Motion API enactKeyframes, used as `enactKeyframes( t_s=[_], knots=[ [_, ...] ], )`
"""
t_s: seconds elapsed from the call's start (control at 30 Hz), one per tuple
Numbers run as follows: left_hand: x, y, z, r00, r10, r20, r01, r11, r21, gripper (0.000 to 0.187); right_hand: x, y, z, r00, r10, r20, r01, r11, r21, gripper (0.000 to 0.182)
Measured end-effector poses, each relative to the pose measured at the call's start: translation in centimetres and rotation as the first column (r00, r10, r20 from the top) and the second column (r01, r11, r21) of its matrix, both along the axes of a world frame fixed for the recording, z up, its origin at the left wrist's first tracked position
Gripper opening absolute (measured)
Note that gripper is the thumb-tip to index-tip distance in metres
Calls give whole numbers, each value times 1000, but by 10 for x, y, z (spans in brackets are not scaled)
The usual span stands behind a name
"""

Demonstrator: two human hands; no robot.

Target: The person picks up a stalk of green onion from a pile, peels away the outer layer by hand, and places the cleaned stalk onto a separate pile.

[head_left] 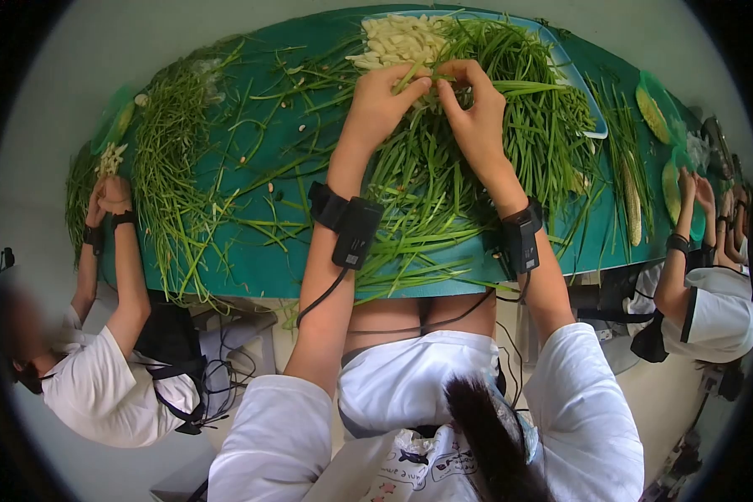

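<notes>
My left hand (385, 99) and my right hand (477, 109) meet over a big heap of long green chives (443, 159). Pinched between the fingertips of both hands is a piece of green chive (437, 77); its ends are partly hidden by the fingers. The heap spreads beneath both wrists and hangs towards the near table edge. Just beyond my left hand, many pale, short pieces (402, 38) lie piled on a blue-rimmed tray (590, 105), with more greens beside them.
Another pile of thin greens (167, 159) covers the left of the green table (251, 176). A corn cob (630, 201) and green baskets (657, 109) lie to the right. Co-workers (100, 368) sit at either side, their hands at the table. Cables hang near my lap.
</notes>
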State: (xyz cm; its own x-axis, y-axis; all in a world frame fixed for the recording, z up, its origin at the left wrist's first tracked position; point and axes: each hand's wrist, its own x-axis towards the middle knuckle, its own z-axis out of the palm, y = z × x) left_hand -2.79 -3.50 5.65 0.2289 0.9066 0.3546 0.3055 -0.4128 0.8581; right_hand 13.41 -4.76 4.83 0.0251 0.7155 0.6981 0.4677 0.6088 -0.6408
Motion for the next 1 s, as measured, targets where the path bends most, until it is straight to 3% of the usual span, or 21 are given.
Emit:
enactKeyframes(
  t_s=[0.27,0.47,0.73,1.0],
  knots=[
    [4,4,-8,982,-66,178,54,996,70,26,4,1,0,1000,-16,17,15,999,36,12],
    [0,1,-2,992,-48,114,45,999,29,25,0,-4,3,1000,-3,-16,3,1000,-1,12],
    [2,5,-10,984,-49,173,46,999,26,23,6,1,1,986,-117,117,99,985,144,13],
    [1,6,-12,991,14,132,-15,1000,11,24,-2,-3,-1,996,-53,65,49,997,60,16]
  ],
)
